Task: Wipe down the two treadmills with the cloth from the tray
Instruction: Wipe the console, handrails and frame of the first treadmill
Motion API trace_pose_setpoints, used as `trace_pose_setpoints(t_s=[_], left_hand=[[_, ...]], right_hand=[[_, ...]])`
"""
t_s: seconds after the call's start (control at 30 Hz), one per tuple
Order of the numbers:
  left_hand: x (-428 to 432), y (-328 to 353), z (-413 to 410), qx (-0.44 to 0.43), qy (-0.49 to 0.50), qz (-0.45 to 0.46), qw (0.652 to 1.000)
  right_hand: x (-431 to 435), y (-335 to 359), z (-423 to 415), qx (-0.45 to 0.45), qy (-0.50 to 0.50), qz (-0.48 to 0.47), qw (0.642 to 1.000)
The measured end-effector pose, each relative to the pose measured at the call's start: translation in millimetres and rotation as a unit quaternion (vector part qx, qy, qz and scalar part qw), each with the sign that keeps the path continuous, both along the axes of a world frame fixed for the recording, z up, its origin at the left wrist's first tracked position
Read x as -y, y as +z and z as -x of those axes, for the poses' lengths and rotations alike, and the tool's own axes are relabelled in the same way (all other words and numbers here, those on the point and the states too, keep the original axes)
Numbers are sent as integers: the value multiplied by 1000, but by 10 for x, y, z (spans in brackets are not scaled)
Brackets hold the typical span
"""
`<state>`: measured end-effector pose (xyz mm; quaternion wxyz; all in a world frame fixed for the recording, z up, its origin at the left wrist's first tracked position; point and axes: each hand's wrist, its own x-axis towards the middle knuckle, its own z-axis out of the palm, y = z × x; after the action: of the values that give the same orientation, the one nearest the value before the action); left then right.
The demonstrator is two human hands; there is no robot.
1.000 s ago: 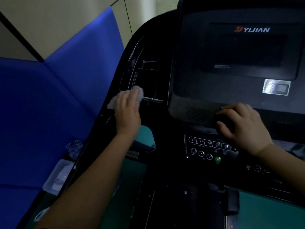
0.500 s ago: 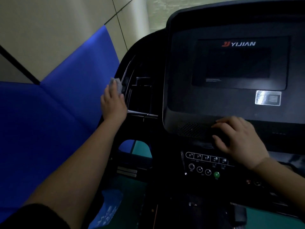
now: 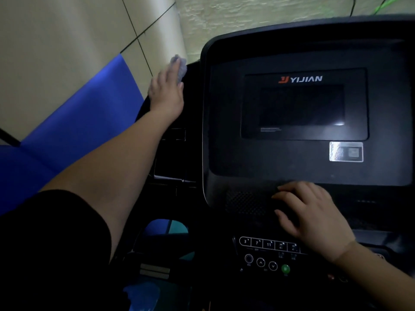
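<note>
Resting on the ledge under the treadmill console (image 3: 280, 162), just above the button panel (image 3: 267, 245): right hand (image 3: 314, 216), fingers loosely bent, holding nothing. Left hand (image 3: 166, 93) at full reach, flat, fingers fairly straight, pressing the grey cloth (image 3: 180, 65) onto the treadmill's black upper-left shoulder beside the console's top corner. Cloth pokes past the fingertips. Blue wall padding (image 3: 78, 113) behind.

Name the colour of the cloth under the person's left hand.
The cloth is pale grey, best seen in the head view.
</note>
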<state>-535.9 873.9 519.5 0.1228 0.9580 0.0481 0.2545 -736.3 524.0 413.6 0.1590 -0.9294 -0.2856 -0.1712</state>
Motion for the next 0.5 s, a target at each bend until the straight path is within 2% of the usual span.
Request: trace_pose_setpoints(t_s=[0.13, 0.27, 0.33, 0.5], left_hand=[[256, 120, -172, -8, -76, -17, 997], [78, 118, -120, -25, -114, -60, 991], [-71, 102, -23, -41, -102, -62, 992], [-488, -141, 420, -66, -15, 5, 998]], right_hand=[[2, -2, -7, -6, -1, 4, 1000], [13, -3, -3, -9, -1, 3, 1000], [19, 1, -4, -9, 0, 3, 1000], [20, -5, 2, -7, -4, 5, 1000]])
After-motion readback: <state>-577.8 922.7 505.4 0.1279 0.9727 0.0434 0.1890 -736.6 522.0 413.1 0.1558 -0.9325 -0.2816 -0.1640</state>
